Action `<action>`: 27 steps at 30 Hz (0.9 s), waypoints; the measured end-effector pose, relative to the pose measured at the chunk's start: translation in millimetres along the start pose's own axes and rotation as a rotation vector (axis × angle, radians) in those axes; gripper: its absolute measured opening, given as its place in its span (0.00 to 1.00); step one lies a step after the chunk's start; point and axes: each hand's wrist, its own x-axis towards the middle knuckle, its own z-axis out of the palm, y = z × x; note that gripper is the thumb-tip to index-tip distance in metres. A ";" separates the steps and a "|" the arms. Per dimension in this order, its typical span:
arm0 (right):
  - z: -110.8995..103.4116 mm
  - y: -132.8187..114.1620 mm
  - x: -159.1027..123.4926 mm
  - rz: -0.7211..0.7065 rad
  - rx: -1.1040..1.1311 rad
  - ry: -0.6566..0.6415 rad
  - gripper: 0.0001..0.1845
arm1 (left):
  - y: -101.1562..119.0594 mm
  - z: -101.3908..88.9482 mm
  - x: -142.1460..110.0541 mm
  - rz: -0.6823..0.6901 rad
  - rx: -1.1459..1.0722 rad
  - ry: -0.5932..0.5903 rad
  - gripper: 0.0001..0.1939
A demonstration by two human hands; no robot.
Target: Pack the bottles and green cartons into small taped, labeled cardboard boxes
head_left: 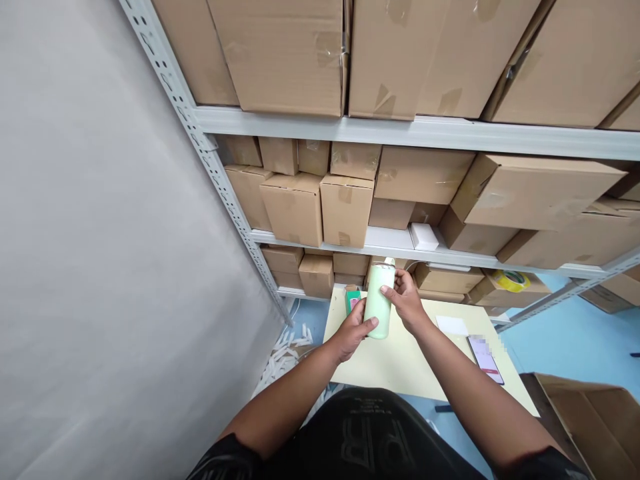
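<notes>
A pale green bottle (379, 303) with a light green top is held up over the cream table (400, 360), tilted slightly to the right. My left hand (354, 331) grips its lower part, thumb across the front. Higher up, my right hand (406, 300) holds the other side, with its thumb on the front and its fingers curled behind near the neck. Behind the bottle, to the left, a small green box (352, 298) stands on the table.
Metal shelving (400, 130) full of cardboard boxes (290, 207) rises behind the table. A phone (485, 359) and a white sheet (452, 325) lie on the table's right. Yellow tape (511, 280) rests on a low box. An open carton (590, 413) stands at lower right; a wall (125, 267) bounds the left.
</notes>
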 end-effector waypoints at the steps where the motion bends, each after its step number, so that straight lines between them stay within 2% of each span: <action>1: -2.3 1.0 -1.2 -0.012 -0.013 -0.029 0.34 | -2.1 -1.4 -0.1 0.008 -0.012 -0.018 0.40; 6: -10.0 6.9 -8.0 -0.066 -0.045 -0.137 0.38 | -9.6 -8.2 1.9 0.078 -0.026 -0.061 0.41; 9: -10.0 8.3 -8.0 -0.012 -0.028 -0.123 0.38 | -10.8 -8.2 0.4 0.062 -0.031 -0.051 0.40; 12: -9.6 11.1 -3.0 0.129 0.003 -0.026 0.33 | -12.8 -3.8 -3.2 0.033 -0.030 -0.016 0.37; 15: -12.2 20.4 3.4 0.357 0.066 0.054 0.27 | -15.1 2.5 -5.3 -0.015 -0.055 0.060 0.36; 17: -15.6 29.8 6.3 0.486 0.124 0.061 0.25 | -15.7 5.7 -5.5 -0.029 -0.082 0.116 0.37; 20: -21.4 42.4 7.4 0.588 0.203 0.027 0.24 | -16.1 7.6 -5.3 -0.018 -0.097 0.159 0.39; 23: -24.6 45.4 5.1 0.572 0.207 0.017 0.25 | -18.6 6.9 -6.1 -0.025 -0.068 0.164 0.39; 27: -22.3 33.3 -1.5 0.360 0.126 -0.034 0.28 | -26.1 6.0 -5.4 0.016 0.012 0.110 0.41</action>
